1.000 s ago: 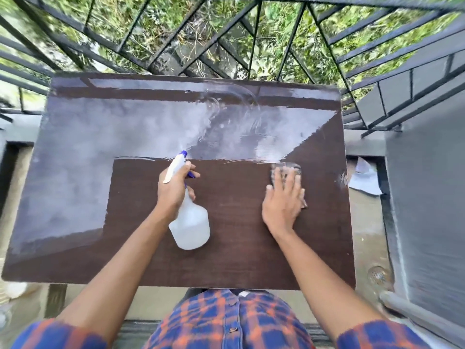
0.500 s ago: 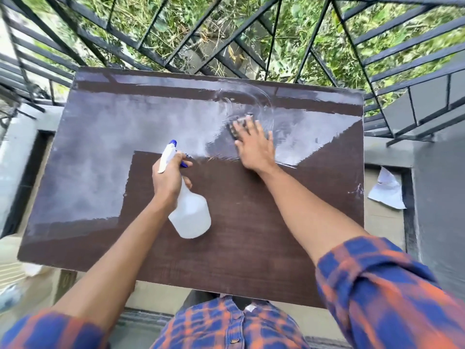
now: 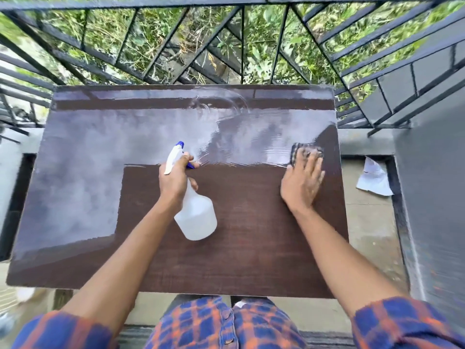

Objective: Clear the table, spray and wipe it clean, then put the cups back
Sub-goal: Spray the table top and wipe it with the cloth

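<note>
Fingers (image 3: 313, 166) were spread flat on cloth (image 3: 298, 148) near table (image 3: 251, 260) edge (right hand (image 3: 302, 185)), wrapped round spray bottle (image 3: 197, 219) (left hand (image 3: 175, 183)); cloth might be swept off.

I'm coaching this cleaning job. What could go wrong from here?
The right hand presses the cloth close to the right edge of the table, so a wider stroke could push it off. The left hand grips the spray bottle with a finger by the trigger; a stray squeeze might re-wet wiped wood.
</note>
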The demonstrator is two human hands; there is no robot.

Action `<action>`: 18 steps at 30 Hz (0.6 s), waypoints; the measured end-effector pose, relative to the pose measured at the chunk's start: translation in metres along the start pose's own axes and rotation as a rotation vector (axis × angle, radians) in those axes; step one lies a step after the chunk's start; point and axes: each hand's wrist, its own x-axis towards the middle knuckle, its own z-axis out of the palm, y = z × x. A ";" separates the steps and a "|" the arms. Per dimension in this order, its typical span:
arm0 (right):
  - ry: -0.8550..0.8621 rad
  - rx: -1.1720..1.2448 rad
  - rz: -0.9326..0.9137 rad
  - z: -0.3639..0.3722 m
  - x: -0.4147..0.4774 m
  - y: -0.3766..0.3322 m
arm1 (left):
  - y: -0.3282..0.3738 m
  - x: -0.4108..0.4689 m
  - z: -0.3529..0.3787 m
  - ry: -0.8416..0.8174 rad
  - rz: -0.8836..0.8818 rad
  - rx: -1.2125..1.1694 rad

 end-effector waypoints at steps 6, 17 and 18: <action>-0.212 -0.029 -0.579 0.041 -0.046 -0.122 | 0.008 0.010 -0.008 0.001 0.010 0.001; -0.316 -0.050 -0.754 0.055 0.080 -0.274 | 0.059 0.098 -0.027 -0.016 0.109 -0.004; -0.302 -0.051 -0.745 0.054 0.093 -0.277 | 0.063 0.106 -0.024 -0.021 0.113 -0.003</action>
